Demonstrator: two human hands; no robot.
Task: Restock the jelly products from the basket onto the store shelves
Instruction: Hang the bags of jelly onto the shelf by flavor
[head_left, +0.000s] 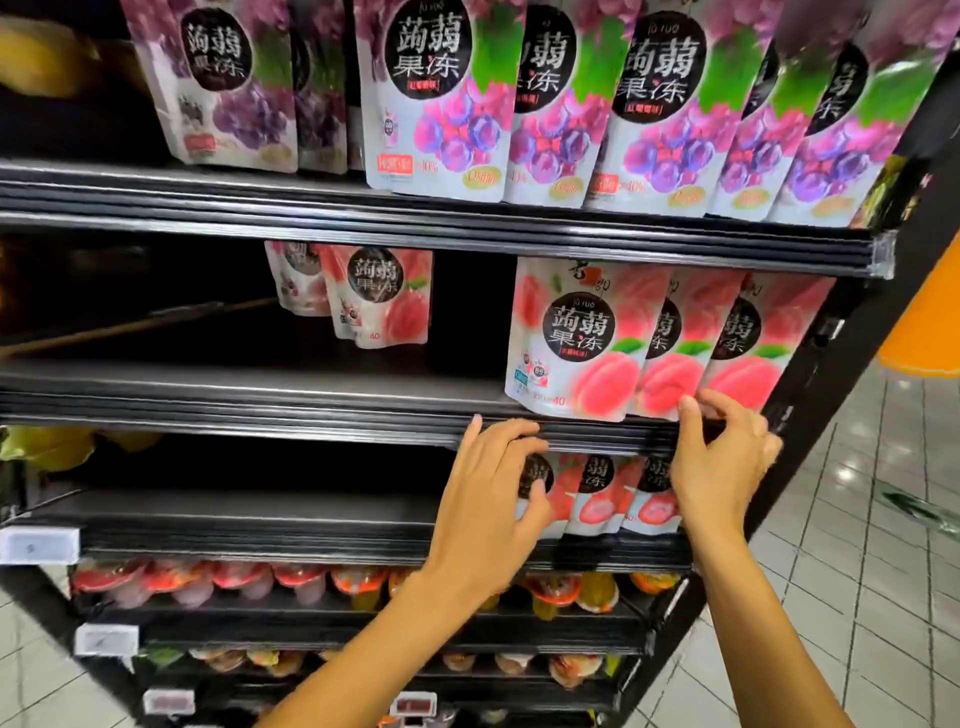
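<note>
Pink peach jelly pouches (571, 338) stand on the middle shelf (260, 410), likely light, soft and slippery. Right hand (722, 457) fingers pinch one's bottom edge, probably the firmest hold. Left hand (488, 493) fingers are curled, grip unclear.

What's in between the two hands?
Between the left hand and the right hand stand pink jelly pouches, with the black shelf edge running just above them, seen in the head view.
</note>
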